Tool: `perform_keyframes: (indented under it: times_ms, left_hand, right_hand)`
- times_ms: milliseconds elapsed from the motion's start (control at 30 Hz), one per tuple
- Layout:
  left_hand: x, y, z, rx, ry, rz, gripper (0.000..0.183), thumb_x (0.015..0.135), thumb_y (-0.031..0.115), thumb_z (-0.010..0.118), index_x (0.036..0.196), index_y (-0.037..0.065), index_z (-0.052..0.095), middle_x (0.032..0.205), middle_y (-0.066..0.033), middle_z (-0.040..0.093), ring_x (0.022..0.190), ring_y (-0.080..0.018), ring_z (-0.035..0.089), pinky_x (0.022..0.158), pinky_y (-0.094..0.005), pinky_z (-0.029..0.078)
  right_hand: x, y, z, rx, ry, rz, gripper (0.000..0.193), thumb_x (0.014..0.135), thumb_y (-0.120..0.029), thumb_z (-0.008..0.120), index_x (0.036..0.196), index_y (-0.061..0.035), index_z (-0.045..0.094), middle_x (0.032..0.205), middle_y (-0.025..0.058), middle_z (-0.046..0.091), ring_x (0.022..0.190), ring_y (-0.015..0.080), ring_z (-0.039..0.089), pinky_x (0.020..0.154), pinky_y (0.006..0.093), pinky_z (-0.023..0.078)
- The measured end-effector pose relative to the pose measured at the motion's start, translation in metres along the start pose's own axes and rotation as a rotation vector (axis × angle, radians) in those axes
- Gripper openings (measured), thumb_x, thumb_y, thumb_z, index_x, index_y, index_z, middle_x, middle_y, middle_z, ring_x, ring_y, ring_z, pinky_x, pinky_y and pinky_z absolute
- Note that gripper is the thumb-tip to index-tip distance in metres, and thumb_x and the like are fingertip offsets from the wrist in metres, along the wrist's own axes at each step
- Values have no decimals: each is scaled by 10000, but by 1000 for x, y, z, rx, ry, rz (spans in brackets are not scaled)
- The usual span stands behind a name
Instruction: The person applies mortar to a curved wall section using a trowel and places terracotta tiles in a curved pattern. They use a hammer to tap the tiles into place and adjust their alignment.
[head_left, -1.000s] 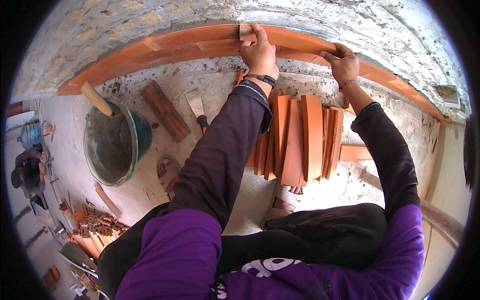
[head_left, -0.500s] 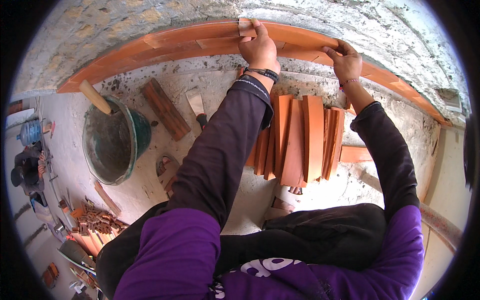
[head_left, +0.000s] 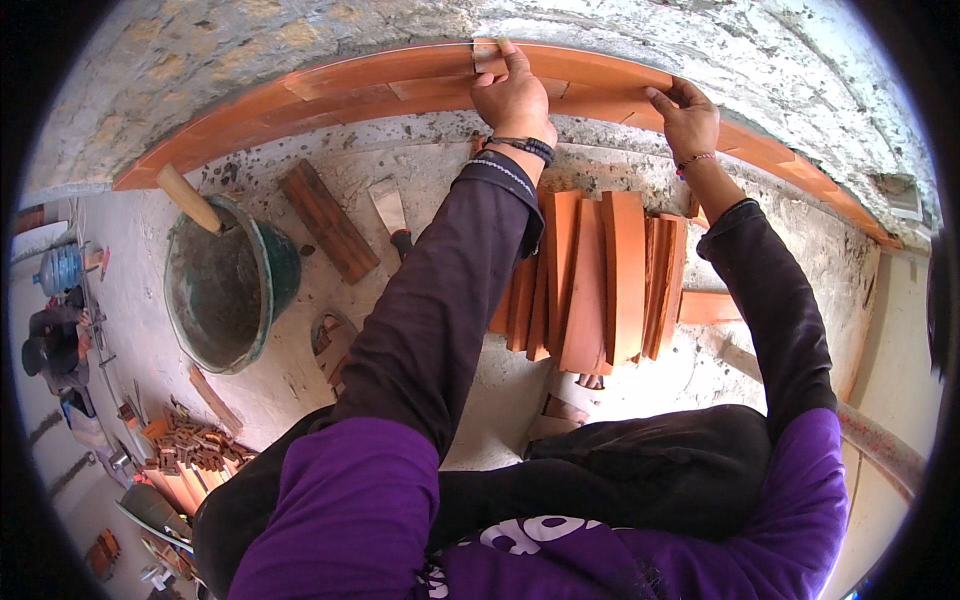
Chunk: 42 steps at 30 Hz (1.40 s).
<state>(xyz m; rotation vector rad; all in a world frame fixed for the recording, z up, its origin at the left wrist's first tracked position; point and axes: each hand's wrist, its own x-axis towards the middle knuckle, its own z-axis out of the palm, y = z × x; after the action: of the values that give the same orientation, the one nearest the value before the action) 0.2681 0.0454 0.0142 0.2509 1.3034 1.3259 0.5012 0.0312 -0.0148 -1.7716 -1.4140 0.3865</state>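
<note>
Bright light here, blown-out white glare on the floor (head_left: 690, 372) at right, far tile row (head_left: 370, 78) in a fisheye bow!

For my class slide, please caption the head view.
Both hands hold an orange tile along a rough wall.

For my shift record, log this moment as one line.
left hand: holds tile, left end | right hand: holds tile, right end | bucket: at left

Partly visible white lettering (head_left: 532, 533) stands on the purple shirt (head_left: 640, 560).
</note>
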Motion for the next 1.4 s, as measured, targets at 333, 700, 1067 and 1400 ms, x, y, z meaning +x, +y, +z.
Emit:
perform_keyframes:
  times_ms: [333, 700, 1067, 1400]
  left_hand:
    - [3, -8, -1, -12, 73, 36, 808, 899, 488, 677, 1384, -44, 310, 1152, -108, 539, 1030, -198, 524, 884, -368, 481]
    - [5, -3, -2, -15, 59, -17, 807, 860, 505, 715, 1336, -23, 333, 1148, -101, 538, 1033, -202, 522, 892, -418, 481]
    - [15, -13, -2, -19, 62, 52, 678, 854, 490, 732, 1215, -14, 460, 1099, -96, 594, 1002, -184, 551, 911, -374, 473]
    - [12, -9, -8, -82, 1, 66, 498, 903, 447, 681, 1141, 34, 537, 1044, -35, 575, 963, -163, 534, 897, -324, 448]
  right_hand:
    - [3, 15, 2, 53, -37, 23, 493, 788, -316, 805, 1134, 15, 688, 1028, 141, 732, 900, 197, 694, 826, 318, 533]
    - [3, 13, 4, 21, -43, 29, 466, 801, -332, 804, 1094, 14, 699, 974, 117, 726, 877, 188, 667, 807, 317, 525]
    - [3, 12, -2, -132, -65, 18, 515, 763, -403, 817, 1070, -2, 717, 973, 164, 731, 897, 263, 702, 833, 354, 537]
    - [0, 0, 1, -97, -55, 37, 363, 775, -390, 803, 923, -62, 753, 917, 117, 743, 849, 235, 698, 784, 353, 531]
